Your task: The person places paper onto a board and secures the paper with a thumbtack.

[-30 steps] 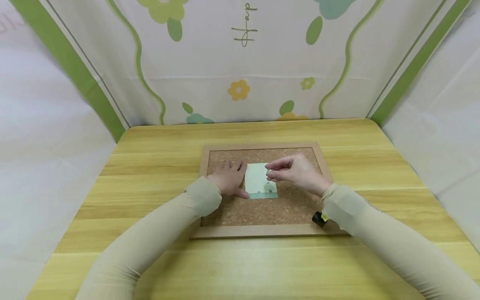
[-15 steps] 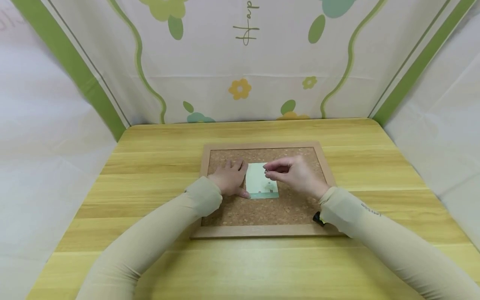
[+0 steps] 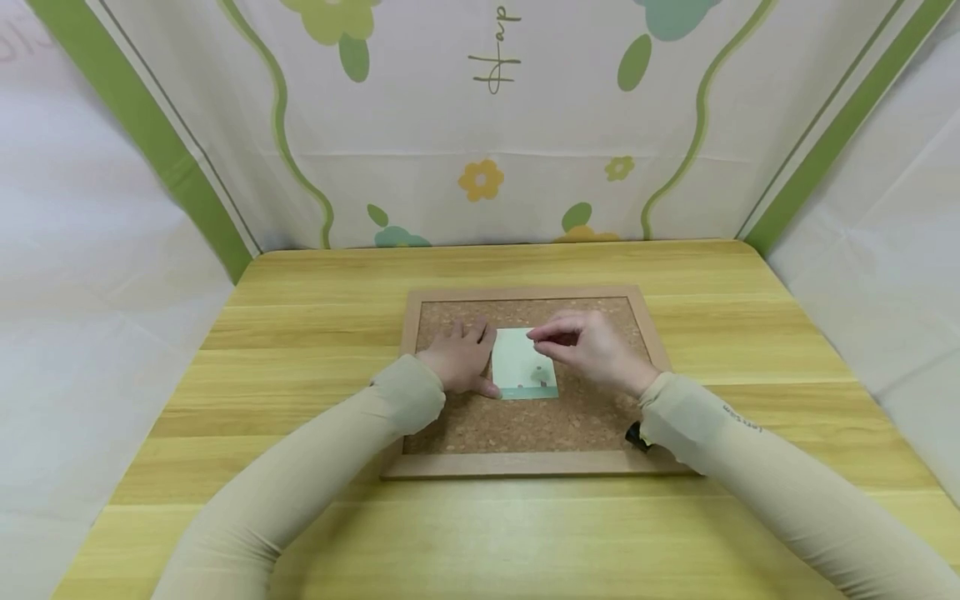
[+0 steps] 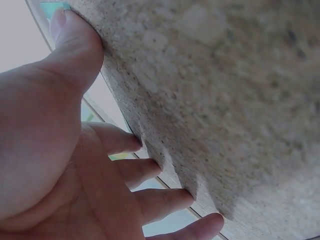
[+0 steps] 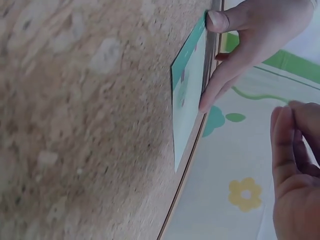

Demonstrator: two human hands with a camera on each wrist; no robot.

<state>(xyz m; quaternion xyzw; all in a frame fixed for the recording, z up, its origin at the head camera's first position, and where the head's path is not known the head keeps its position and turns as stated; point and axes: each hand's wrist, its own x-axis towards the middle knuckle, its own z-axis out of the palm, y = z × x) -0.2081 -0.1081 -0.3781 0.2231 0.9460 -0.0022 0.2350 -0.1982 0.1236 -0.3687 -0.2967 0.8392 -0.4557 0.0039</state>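
A square pale green note [image 3: 517, 362] with a darker green lower strip and a small printed tree lies on the cork board [image 3: 517, 429]. Flat on the board at the note's left edge rests my left hand [image 3: 459, 360], its fingers spread. The left thumb [image 4: 75, 45] presses the note's lower left corner. Above the note's upper right part, my right hand [image 3: 592, 346] pinches a small silvery pin between thumb and fingertips; the fingers almost wholly hide it now. In the right wrist view those fingertips [image 5: 283, 117] stand raised off the cork.
A light wooden frame [image 3: 525, 463] borders the board, which lies on a wood-grain table [image 3: 300, 283]. A small black cylinder [image 3: 637, 437] sits at the board's lower right, partly behind the right sleeve. A flower-printed cloth [image 3: 420, 125] hangs behind the table.
My right hand has shifted slightly left over the note, and the silvery pin seen earlier is now hidden by its fingers. The right sleeve covers more of the black cylinder. My left hand stays put.
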